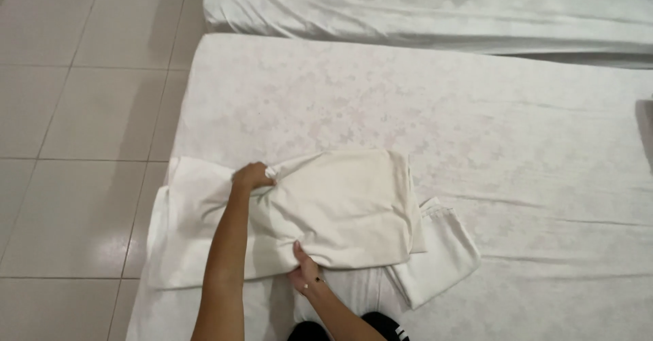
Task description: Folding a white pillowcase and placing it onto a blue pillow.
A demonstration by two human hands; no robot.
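Tiled floor (75, 109): pale square tiles, filling the 9 o'clock side of the view from top to bottom.

Near mattress (408, 103): white, faintly patterned sheet, spreading from the centre to the 3 o'clock edge; its left edge borders the floor.

Left hand (252, 176): just left of centre, fingers curled together and clamped on a gathered bunch of pillowcase cloth at the pillow's far edge.

Pillow (340, 205): cream, centre of view, lying flat on the near mattress, partly inside a loose pillowcase (187, 225) whose slack end trails toward 8 o'clock.

Right hand (303, 273): at 6 o'clock, fingers closed on the pillow's near edge, thumb lying on top of the cloth.

Folded cloth (435, 252): white, at 5 o'clock, partly tucked under the pillow's right end, touching it.

Far mattress (422, 7): white, along 12 o'clock, close behind the near mattress.

Dark object (646, 123): at the 3 o'clock edge, cut off by the frame; kind cannot be told.
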